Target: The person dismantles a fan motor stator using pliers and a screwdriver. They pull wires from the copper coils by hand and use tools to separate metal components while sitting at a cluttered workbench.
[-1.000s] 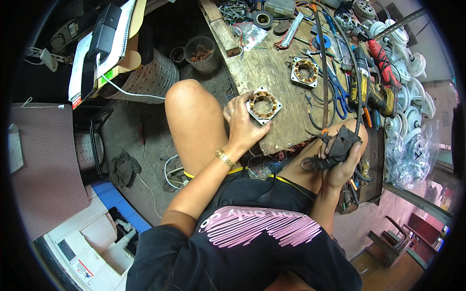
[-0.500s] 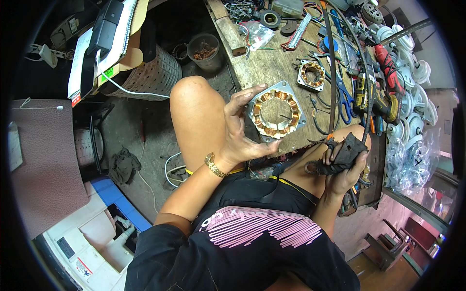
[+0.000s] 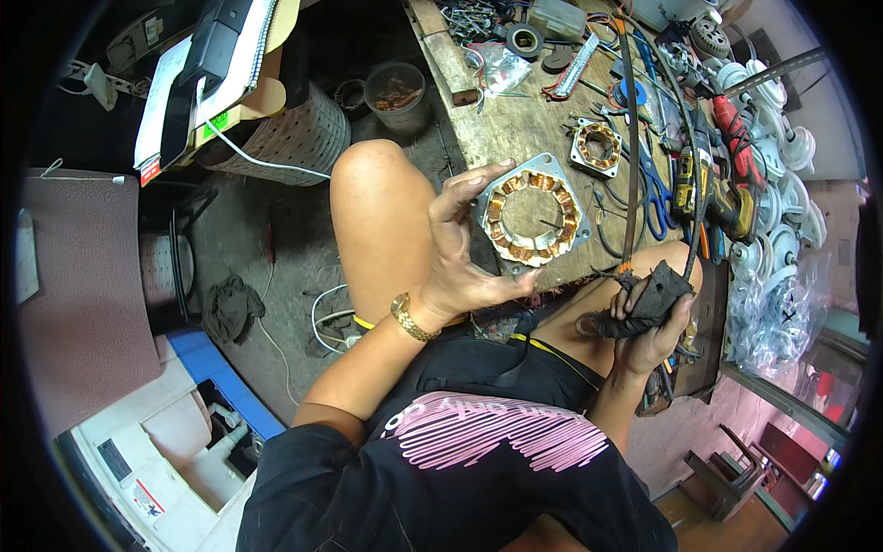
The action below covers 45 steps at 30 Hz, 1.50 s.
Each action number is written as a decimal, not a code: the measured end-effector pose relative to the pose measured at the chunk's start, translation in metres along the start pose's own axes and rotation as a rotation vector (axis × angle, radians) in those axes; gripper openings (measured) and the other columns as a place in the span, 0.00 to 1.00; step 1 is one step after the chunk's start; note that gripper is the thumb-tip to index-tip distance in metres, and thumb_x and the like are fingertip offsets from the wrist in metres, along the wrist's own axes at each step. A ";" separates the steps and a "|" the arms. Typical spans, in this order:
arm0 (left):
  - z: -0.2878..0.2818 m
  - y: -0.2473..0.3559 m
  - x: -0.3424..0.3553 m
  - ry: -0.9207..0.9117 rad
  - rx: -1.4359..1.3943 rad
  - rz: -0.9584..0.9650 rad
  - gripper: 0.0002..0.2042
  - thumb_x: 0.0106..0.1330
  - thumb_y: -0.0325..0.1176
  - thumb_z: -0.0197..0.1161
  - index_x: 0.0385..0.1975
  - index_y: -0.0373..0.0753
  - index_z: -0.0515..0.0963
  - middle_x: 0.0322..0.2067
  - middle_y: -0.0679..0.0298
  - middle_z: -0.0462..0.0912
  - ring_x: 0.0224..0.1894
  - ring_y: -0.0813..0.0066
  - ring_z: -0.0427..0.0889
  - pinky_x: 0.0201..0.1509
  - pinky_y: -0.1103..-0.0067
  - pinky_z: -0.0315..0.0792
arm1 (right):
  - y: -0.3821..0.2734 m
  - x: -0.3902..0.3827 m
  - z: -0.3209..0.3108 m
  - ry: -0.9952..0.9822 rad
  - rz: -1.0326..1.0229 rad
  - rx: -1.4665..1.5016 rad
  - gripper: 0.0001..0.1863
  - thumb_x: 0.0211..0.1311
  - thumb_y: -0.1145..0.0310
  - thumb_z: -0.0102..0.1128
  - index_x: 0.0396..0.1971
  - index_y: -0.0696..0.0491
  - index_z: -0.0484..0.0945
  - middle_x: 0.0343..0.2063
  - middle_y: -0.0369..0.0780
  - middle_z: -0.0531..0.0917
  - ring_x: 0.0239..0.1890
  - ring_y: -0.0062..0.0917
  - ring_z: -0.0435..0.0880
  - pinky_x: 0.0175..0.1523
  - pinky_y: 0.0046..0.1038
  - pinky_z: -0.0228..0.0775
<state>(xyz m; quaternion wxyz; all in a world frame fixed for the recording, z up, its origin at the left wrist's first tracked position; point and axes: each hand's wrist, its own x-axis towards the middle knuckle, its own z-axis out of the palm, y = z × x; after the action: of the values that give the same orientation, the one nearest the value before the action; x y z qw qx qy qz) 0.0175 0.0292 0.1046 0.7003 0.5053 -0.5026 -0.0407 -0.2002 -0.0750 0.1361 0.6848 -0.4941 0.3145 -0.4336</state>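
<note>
In the head view, the left hand [image 3: 449, 267] is spread wide, with a finger on the far side and the thumb on the near side of a big metal ring [image 3: 536, 250] full of copper coils. The big metal ring is up over the near left corner of the wooden table [image 3: 487, 129]. The right hand [image 3: 649, 339] curls its fingers around a dark, lumpy thing [image 3: 664, 293], just off the table's near edge, to the right. A smaller metal ring [image 3: 581, 147] with copper coils sits on the table. Blue scissors [image 3: 658, 207] and a yellow and black drill [image 3: 694, 184] are on the table's right side. A grey bucket [image 3: 402, 121] stands left of the table, and white plastic wheels [image 3: 782, 237] are heaped to its right.
</note>
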 end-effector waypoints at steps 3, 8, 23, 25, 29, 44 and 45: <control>-0.002 0.003 0.000 -0.002 0.023 0.019 0.51 0.39 0.31 0.78 0.64 0.43 0.48 0.59 0.47 0.63 0.64 0.54 0.65 0.67 0.62 0.63 | -0.001 -0.002 0.002 0.048 0.004 -0.013 0.28 0.74 0.44 0.30 0.40 0.57 0.69 0.20 0.40 0.70 0.18 0.25 0.66 0.25 0.27 0.63; 0.000 0.008 0.002 0.048 -0.011 0.038 0.46 0.41 0.30 0.77 0.62 0.41 0.54 0.57 0.49 0.64 0.62 0.54 0.68 0.64 0.64 0.65 | 0.000 -0.004 0.001 0.031 -0.006 0.000 0.28 0.74 0.45 0.31 0.41 0.57 0.69 0.19 0.40 0.70 0.18 0.25 0.67 0.25 0.27 0.63; -0.003 0.005 -0.010 -0.093 -0.056 -0.255 0.46 0.41 0.30 0.76 0.61 0.38 0.53 0.59 0.51 0.64 0.64 0.60 0.65 0.69 0.67 0.60 | -0.003 -0.018 -0.002 -0.062 -0.059 -0.072 0.26 0.72 0.48 0.41 0.42 0.61 0.69 0.20 0.41 0.72 0.19 0.25 0.71 0.25 0.27 0.66; -0.003 0.000 -0.013 -0.164 -0.069 -0.411 0.45 0.41 0.30 0.75 0.60 0.37 0.54 0.59 0.53 0.65 0.64 0.62 0.65 0.70 0.69 0.58 | 0.002 -0.024 -0.017 -0.118 -0.090 -0.213 0.26 0.69 0.51 0.52 0.44 0.63 0.70 0.25 0.42 0.77 0.24 0.24 0.75 0.30 0.25 0.70; -0.014 -0.013 -0.007 -0.405 0.058 -0.441 0.43 0.41 0.30 0.74 0.59 0.35 0.56 0.57 0.52 0.66 0.64 0.61 0.65 0.71 0.70 0.56 | -0.007 -0.033 -0.016 -0.229 -0.031 -0.327 0.25 0.68 0.51 0.54 0.41 0.63 0.73 0.31 0.37 0.77 0.29 0.18 0.74 0.36 0.20 0.67; -0.026 -0.055 -0.017 -0.542 0.320 -0.431 0.41 0.48 0.19 0.59 0.67 0.31 0.51 0.68 0.45 0.52 0.73 0.55 0.50 0.75 0.72 0.46 | 0.012 -0.046 -0.012 -0.177 0.077 -0.237 0.22 0.69 0.51 0.51 0.33 0.59 0.75 0.22 0.31 0.73 0.22 0.12 0.68 0.26 0.16 0.57; -0.024 -0.053 -0.020 -0.491 0.376 -0.418 0.42 0.49 0.26 0.66 0.67 0.30 0.52 0.67 0.43 0.53 0.71 0.51 0.51 0.74 0.68 0.48 | 0.013 -0.046 -0.011 -0.204 0.100 -0.251 0.23 0.70 0.51 0.50 0.32 0.59 0.75 0.21 0.31 0.74 0.22 0.12 0.67 0.26 0.16 0.56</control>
<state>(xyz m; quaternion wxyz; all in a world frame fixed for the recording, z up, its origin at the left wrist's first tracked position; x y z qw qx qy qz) 0.0496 0.0302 0.0519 0.4304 0.6920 -0.5402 -0.2097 -0.2253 -0.0361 0.1204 0.6669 -0.6009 0.3190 -0.3040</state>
